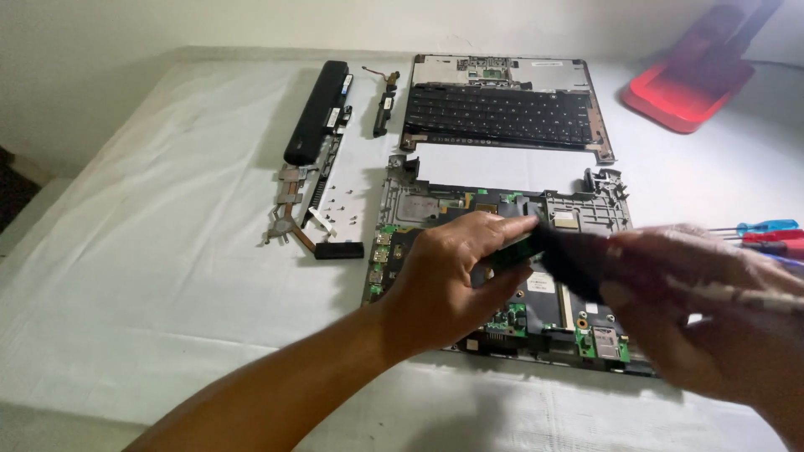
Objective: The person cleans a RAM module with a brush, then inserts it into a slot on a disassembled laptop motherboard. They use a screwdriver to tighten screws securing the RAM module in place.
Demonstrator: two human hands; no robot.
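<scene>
The left hand [444, 280] is closed around a small green circuit card [515, 251], pinching it just above the open laptop base [586, 213]. The right hand [712, 310], blurred, grips a dark flat part [569, 259] that meets the card; a pale tool shaft [745, 297] crosses its fingers. Beyond the base lies the keyboard panel [502, 113]. To its left sit the black battery [316, 109] and a copper heat pipe [293, 219]. Right of it lie screwdrivers [766, 234] and a red tray [687, 88].

A table covered with a white cloth [167, 276] carries an opened laptop base [419, 201], a keyboard panel [502, 113], a black battery [316, 110], a copper heat pipe [293, 219], loose screws [335, 201], screwdrivers [766, 228] and a red tray [687, 96]
</scene>
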